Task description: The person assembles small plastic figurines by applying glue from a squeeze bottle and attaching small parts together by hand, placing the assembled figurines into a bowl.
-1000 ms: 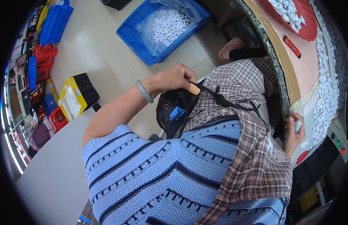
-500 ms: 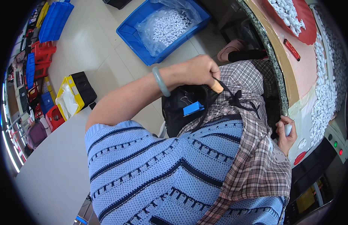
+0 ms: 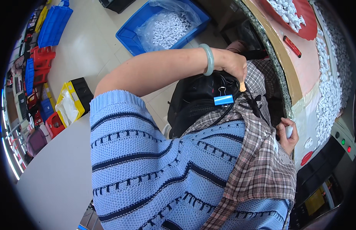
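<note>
A black bag (image 3: 195, 92) lies on my lap over a plaid apron (image 3: 258, 153). My left hand (image 3: 233, 65), with a pale green bangle (image 3: 207, 59) on its wrist, is closed at the bag's right edge, by a black cord. One fingertip wears a tan finger cot (image 3: 242, 87); the other fingertips are hidden. A blue binder clip (image 3: 223, 100) sits on the bag just below this hand. At the table's edge my right hand (image 3: 288, 142) is closed, with a small whitish thing (image 3: 289, 132) between thumb and fingers; I cannot tell what it is.
The worktable (image 3: 297, 80) curves along my right, bearing a red tray (image 3: 306, 23) of white pieces, a red box cutter (image 3: 292, 46) and a heap of white pieces (image 3: 325, 88). On the floor stand a blue bin (image 3: 128, 38) and a yellow-black crate (image 3: 79, 96).
My left hand has moved right and slightly down across the bag, its forearm reaching further over. The bag and its blue clip have shifted right. My right hand stays at the table edge.
</note>
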A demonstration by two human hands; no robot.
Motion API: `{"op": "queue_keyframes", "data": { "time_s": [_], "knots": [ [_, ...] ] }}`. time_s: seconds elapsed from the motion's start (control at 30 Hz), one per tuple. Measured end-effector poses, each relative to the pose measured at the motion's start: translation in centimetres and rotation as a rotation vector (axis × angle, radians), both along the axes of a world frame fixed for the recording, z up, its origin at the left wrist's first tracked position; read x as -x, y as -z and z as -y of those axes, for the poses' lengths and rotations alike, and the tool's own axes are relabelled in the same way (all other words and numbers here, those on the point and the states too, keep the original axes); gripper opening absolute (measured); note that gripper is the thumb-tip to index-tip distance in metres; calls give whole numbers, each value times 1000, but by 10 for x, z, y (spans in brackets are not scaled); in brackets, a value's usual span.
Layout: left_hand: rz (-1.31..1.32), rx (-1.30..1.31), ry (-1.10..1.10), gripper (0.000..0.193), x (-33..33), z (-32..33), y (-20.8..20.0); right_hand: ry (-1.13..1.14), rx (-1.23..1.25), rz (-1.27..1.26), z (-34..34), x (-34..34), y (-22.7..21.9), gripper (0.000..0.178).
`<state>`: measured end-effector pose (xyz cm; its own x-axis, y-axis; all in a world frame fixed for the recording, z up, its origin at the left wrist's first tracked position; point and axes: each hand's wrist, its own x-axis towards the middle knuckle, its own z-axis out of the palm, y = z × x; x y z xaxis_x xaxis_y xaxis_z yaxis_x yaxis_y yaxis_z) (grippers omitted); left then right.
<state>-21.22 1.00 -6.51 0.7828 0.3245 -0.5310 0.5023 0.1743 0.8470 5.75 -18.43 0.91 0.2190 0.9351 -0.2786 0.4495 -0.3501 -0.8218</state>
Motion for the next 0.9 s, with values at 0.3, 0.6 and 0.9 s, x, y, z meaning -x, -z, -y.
{"op": "queue_keyframes", "data": {
  "time_s": [0.3,0.6,0.9],
  "knots": [
    [-3,52,41,7,-3,-2,0,42,10,-18,-2,0,2,17],
    [-6,21,22,9,-3,0,-2,49,35,-22,-9,5,-1,15],
    [26,-29,105,18,1,0,-9,9,1,15,-7,3,3,17]
  ]
}}
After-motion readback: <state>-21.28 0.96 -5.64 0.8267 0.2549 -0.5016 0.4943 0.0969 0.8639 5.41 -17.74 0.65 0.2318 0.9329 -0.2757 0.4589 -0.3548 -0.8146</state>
